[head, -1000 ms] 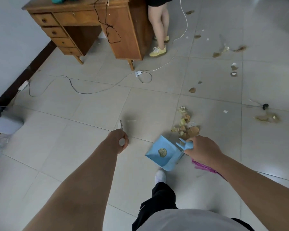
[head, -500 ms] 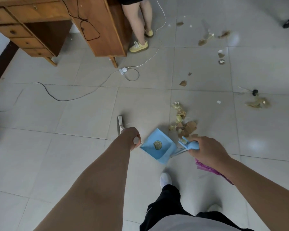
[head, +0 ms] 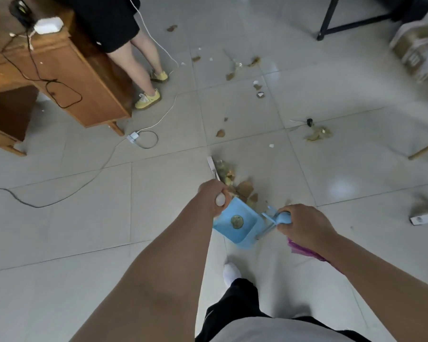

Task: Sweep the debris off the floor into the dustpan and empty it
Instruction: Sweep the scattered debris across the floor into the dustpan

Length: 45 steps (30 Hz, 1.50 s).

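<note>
**A:** How far along is the sweeping?

**B:** Early, I'd say. The left hand [head: 214, 196] has its grip curled tight round the top of the broom [head: 211, 166]. The right hand [head: 304, 225] has its grip wrapped round the handle of the dustpan [head: 242, 230]. The dustpan sits on the floor [head: 60, 230], just ahead of the person's foot.

**A:** And the debris?

**B:** A pile [head: 242, 187] lies between the broom head and the mouth of the dustpan, right up against its lip. Nearly all of it is on the tile, not inside.

**A:** Is anything in the dustpan yet?

**B:** There's one round patch on its inner face. It may be a scrap or only a label; the view is too soft to tell.

**A:** What's left, then?

**B:** Most of the job. The pile has to go in first. After that there are loose bits well apart from it:
- a brown scrap [head: 221, 133] one tile on
- a yellowish clump [head: 317, 135] off to the right
- small pieces [head: 257, 88] farther out

Emptying hasn't begun, and I see no bin here.
</note>
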### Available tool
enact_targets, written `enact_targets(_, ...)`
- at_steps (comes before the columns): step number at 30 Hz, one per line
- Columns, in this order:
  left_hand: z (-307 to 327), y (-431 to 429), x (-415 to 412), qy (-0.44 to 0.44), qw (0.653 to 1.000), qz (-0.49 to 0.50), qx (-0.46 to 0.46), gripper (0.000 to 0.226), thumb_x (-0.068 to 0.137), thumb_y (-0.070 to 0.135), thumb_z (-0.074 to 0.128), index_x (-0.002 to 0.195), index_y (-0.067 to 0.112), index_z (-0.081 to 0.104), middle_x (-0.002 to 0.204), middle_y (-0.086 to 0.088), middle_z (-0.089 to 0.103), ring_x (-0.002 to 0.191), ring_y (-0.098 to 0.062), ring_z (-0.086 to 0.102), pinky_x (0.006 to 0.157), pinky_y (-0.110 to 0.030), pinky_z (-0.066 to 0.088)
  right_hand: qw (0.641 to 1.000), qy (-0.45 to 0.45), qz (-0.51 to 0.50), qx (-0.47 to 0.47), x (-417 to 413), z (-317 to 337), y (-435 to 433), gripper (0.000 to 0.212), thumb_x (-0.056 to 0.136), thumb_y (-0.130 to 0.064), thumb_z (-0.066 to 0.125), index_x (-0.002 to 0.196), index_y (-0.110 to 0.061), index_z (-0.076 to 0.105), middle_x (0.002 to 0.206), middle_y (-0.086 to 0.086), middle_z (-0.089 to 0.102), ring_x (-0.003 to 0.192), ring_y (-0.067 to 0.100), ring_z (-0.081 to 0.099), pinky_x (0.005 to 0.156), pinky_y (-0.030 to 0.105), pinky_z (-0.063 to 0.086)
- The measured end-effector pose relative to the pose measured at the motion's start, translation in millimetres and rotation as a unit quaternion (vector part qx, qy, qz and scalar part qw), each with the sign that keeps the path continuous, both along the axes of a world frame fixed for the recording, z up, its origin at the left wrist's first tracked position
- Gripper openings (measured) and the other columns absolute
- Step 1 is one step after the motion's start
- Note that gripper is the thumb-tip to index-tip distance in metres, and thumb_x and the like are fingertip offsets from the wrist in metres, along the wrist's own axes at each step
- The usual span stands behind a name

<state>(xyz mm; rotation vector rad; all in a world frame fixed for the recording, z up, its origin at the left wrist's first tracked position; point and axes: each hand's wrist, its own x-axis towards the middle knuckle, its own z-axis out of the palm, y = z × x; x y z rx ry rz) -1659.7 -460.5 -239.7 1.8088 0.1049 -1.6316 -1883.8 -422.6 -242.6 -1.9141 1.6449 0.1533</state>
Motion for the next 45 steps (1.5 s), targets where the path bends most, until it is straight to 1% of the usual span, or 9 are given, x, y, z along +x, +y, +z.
enact_targets(6, 30, 37, -40, -0.003, 1.000, 0.007, -0.004, 0.009, 0.090, -0.002, 0.051, 0.083, 0.004, 0.050, 0.060, -0.005, 0.044, 0.024, -0.008, 0.039, 0.030, -0.012, 0.038, 1.000, 0.006, -0.013, -0.014, -71, 7, 26, 0.020, 0.082, -0.033, 0.063, 0.096, -0.021, 0.068, 0.087, -0.001, 0.068, 0.082, 0.021, 0.063, 0.070, 0.028, 0.047)
enact_targets(10, 42, 74, -69, -0.041, 0.999, -0.007, 0.018, 0.015, 0.089, -0.001, 0.053, 0.075, 0.003, 0.051, 0.060, -0.006, 0.046, 0.023, -0.011, 0.041, 0.031, -0.012, 0.041, 1.000, -0.001, -0.015, -0.016, -114, 11, 49, 0.017, 0.079, -0.034, 0.063, 0.089, -0.020, 0.066, 0.080, -0.002, 0.065, 0.077, 0.020, 0.060, 0.065, 0.026, 0.044)
enact_targets(16, 29, 124, -110, -0.088, 0.994, -0.054, 0.022, 0.029, 0.095, -0.004, 0.040, 0.068, 0.006, 0.042, 0.033, -0.006, 0.043, 0.020, -0.011, 0.039, 0.028, -0.010, 0.035, 1.000, 0.011, -0.015, -0.013, -174, 11, 81, 0.013, 0.081, -0.032, 0.062, 0.088, -0.022, 0.066, 0.075, -0.005, 0.063, 0.074, 0.017, 0.060, 0.061, 0.025, 0.040)
enact_targets(19, 22, 137, -145, -0.068, 0.997, -0.037, 0.006, 0.037, 0.097, -0.006, 0.035, 0.063, 0.007, 0.039, 0.035, -0.007, 0.041, 0.036, -0.011, 0.045, 0.027, -0.009, 0.032, 1.000, 0.016, -0.023, 0.002, -194, 7, 94, 0.007, 0.079, -0.028, 0.060, 0.080, -0.022, 0.063, 0.069, -0.006, 0.060, 0.069, 0.015, 0.059, 0.056, 0.025, 0.038)
enact_targets(23, 20, 135, -202, -0.021, 1.000, 0.007, -0.008, 0.033, 0.091, -0.001, 0.039, 0.061, 0.012, 0.040, 0.030, -0.003, 0.036, 0.023, -0.012, 0.038, 0.036, -0.006, 0.031, 0.999, 0.020, -0.039, 0.012, -217, -2, 108, 0.006, 0.078, -0.028, 0.061, 0.082, -0.023, 0.063, 0.072, -0.007, 0.061, 0.069, 0.014, 0.059, 0.055, 0.025, 0.039)
enact_targets(30, 18, 109, -248, 0.036, 0.997, 0.049, -0.053, 0.024, 0.087, -0.009, 0.038, 0.092, 0.007, 0.054, 0.057, -0.008, 0.043, 0.031, -0.013, 0.042, 0.032, -0.011, 0.040, 0.995, 0.032, -0.086, 0.033, -245, -10, 128, 0.006, 0.081, -0.026, 0.061, 0.080, -0.020, 0.061, 0.074, -0.002, 0.062, 0.071, 0.020, 0.060, 0.059, 0.026, 0.042)
enact_targets(33, 17, 102, -251, 0.037, 0.999, 0.003, -0.040, 0.019, 0.089, -0.007, 0.039, 0.079, 0.005, 0.050, 0.040, -0.005, 0.042, 0.023, -0.010, 0.038, 0.028, -0.011, 0.036, 0.992, 0.031, -0.113, 0.042, -256, -13, 134, 0.006, 0.081, -0.024, 0.060, 0.081, -0.020, 0.063, 0.074, -0.002, 0.063, 0.070, 0.019, 0.060, 0.056, 0.025, 0.041)
enact_targets(41, 60, 92, -270, 0.021, 0.971, -0.236, 0.014, 0.010, 0.093, -0.001, 0.045, 0.086, 0.005, 0.048, 0.053, -0.004, 0.044, 0.026, -0.006, 0.041, 0.027, -0.012, 0.038, 0.984, 0.035, -0.170, 0.041, -268, -12, 138, 0.010, 0.080, -0.023, 0.060, 0.087, -0.018, 0.066, 0.077, 0.000, 0.066, 0.074, 0.021, 0.064, 0.063, 0.028, 0.051)
enact_targets(45, 63, 85, -271, 0.000, 0.924, -0.379, 0.044, 0.003, 0.094, 0.003, 0.047, 0.092, 0.004, 0.050, 0.062, -0.004, 0.045, 0.029, -0.004, 0.041, 0.027, -0.012, 0.037, 0.977, 0.029, -0.203, 0.055, -267, -14, 144, 0.013, 0.082, -0.025, 0.059, 0.090, -0.017, 0.066, 0.080, 0.001, 0.065, 0.076, 0.021, 0.063, 0.062, 0.026, 0.048)
